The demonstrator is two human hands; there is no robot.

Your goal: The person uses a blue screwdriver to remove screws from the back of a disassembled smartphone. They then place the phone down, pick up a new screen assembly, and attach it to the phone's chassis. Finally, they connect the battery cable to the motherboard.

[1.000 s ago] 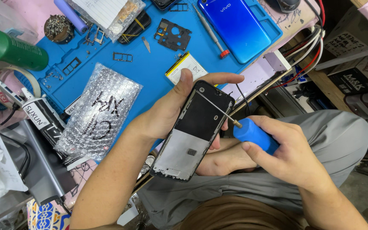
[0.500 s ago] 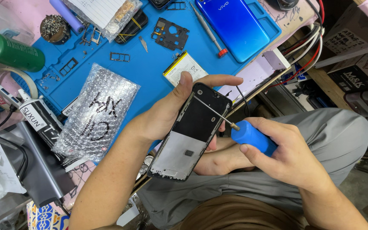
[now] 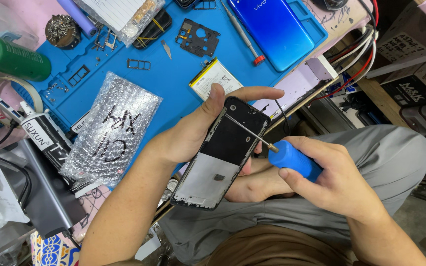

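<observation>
Head view looks straight down on the lap, so the nearest things come first. At about four o'clock the right hand (image 3: pixel 338 184) wraps its fingers shut around the blue handle of a screwdriver (image 3: pixel 292 158). The thin shaft runs toward ten o'clock, and its tip rests on the upper part of an opened phone frame (image 3: pixel 223 150). The closed grip appears to give the hand twist and downward press on a small screw.

Near the centre the left hand (image 3: pixel 193 135) cradles the phone frame from below and from its nine o'clock side. The thumb curls over the top corner and a finger stretches along the twelve o'clock end, so these fingers are closed on the frame. The frame is held off the worktop, above the grey trousers (image 3: pixel 371 152), tilted with its dark end toward one o'clock and its pale lower end toward seven o'clock. That tilt seems to turn the screw point up to the eye and the tool.

Farther off, at about nine o'clock, a bubble-wrap pouch (image 3: pixel 112 130) with marker scrawl lies on the blue mat (image 3: pixel 173 93). A pale flat battery (image 3: pixel 215 79) lies just beyond the left thumb at twelve o'clock. Farther out on the mat are a black inner cover (image 3: pixel 196 38), a second screwdriver (image 3: pixel 242 32) and a blue phone back (image 3: pixel 274 29), laid apart as though sorted within reach. A green bottle (image 3: pixel 11 58) lies at ten o'clock on the worktop's far edge.
</observation>
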